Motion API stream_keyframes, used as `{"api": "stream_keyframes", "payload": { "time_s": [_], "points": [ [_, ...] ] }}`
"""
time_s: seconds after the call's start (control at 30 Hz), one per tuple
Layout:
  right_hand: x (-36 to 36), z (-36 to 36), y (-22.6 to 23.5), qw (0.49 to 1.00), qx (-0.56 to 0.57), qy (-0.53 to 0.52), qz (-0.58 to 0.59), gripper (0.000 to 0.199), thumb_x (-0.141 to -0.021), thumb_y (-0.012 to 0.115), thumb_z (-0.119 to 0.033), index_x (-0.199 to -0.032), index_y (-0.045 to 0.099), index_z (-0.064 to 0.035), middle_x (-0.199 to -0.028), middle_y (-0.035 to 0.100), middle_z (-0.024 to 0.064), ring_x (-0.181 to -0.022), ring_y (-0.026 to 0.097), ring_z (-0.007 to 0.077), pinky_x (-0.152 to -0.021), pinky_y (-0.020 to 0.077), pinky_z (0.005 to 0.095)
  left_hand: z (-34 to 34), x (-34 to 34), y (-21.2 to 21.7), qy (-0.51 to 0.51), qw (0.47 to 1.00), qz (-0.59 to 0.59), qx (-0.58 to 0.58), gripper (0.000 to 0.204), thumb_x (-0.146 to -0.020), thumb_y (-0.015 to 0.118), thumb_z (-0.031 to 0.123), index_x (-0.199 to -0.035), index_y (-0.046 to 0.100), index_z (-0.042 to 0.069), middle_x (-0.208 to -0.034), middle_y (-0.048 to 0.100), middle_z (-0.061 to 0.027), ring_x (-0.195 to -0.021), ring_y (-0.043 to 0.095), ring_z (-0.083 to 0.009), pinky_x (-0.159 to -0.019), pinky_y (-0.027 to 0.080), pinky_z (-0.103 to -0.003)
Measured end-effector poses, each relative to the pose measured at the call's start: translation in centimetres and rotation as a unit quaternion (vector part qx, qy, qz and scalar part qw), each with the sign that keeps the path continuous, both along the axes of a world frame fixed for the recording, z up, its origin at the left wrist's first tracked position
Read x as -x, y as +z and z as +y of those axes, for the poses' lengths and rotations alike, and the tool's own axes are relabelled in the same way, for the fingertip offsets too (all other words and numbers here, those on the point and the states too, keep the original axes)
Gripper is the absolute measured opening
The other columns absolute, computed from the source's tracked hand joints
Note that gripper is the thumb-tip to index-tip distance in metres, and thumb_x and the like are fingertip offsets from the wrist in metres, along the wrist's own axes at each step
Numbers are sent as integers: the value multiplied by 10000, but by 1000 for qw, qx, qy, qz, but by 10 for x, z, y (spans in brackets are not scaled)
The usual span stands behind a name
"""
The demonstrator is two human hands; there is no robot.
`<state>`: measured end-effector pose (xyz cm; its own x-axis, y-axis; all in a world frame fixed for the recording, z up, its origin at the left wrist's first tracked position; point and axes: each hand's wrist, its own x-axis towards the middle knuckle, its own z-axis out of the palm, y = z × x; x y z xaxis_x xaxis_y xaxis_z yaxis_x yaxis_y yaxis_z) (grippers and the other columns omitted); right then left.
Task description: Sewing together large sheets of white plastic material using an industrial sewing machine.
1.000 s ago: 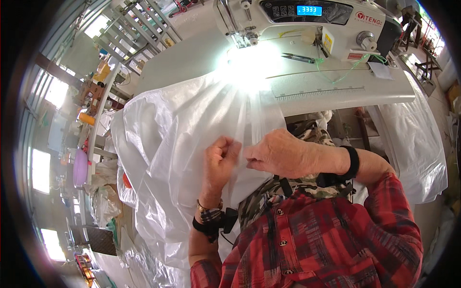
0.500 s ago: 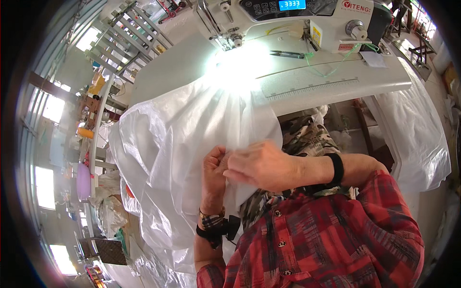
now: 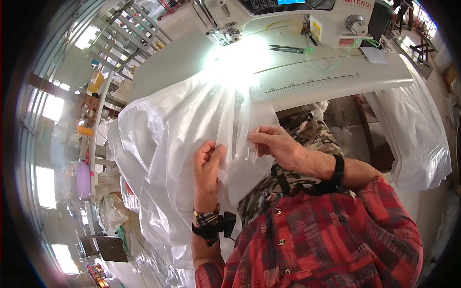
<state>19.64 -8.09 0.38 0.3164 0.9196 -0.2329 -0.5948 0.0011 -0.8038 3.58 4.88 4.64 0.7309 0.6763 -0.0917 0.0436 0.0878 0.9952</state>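
A large sheet of thin translucent white plastic fabric [image 3: 168, 139] drapes from the sewing table down over my lap. My left hand [image 3: 207, 168] pinches a fold of it near the lower middle, thumb against fingers. My right hand [image 3: 276, 144] grips the same fabric's edge a little to the right and slightly higher. The two hands are a short gap apart with fabric stretched between them. A white industrial sewing machine [image 3: 288, 14] stands at the top, its needle area [image 3: 230, 33] brightly lit above the fabric.
Scissors [image 3: 288, 48] lie on the white sewing table [image 3: 336, 77], beside a printed ruler strip and green thread. More plastic fabric [image 3: 418, 134] hangs off the table's right side. Racks and shelves with clutter run along the left.
My hands, pressed together on the fabric a second ago, have drawn apart. The view has shifted so the table and machine sit closer and higher.
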Motion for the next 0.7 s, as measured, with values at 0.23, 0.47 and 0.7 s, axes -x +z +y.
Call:
{"api": "stream_keyframes", "payload": {
  "time_s": [0.23, 0.47, 0.7],
  "points": [
    [-10, -15, 16, 981, -136, -95, 98, 136, -947, 581, -208, -846, 589, -117, -777, 588, -19, -702, 574, 106, -732, 485, 282, 11, 4, 6, 26, 998, -4, -56, 84, -905, 625, 85, -863, 619, 13, -729, 548, 67, -639, 452, -2, -586, 359, -170],
    [-18, -3, 23, 971, -164, -106, -139, 134, -934, 587, -161, -841, 569, -67, -704, 546, -2, -603, 545, 108, -606, 498, 338, 5, -3, 32, 32, 989, 17, -140, 113, -900, 641, 98, -841, 618, 4, -681, 510, 90, -619, 415, 13, -550, 321, -169],
    [-4, 8, 14, 821, -87, -39, -563, 109, -920, 585, -97, -866, 536, -16, -600, 508, 15, -530, 512, 92, -475, 400, 297, -14, -15, 23, -21, 980, 69, -187, 69, -894, 624, 66, -843, 618, 19, -691, 520, 83, -629, 420, 14, -542, 318, -173]
  ]
}}
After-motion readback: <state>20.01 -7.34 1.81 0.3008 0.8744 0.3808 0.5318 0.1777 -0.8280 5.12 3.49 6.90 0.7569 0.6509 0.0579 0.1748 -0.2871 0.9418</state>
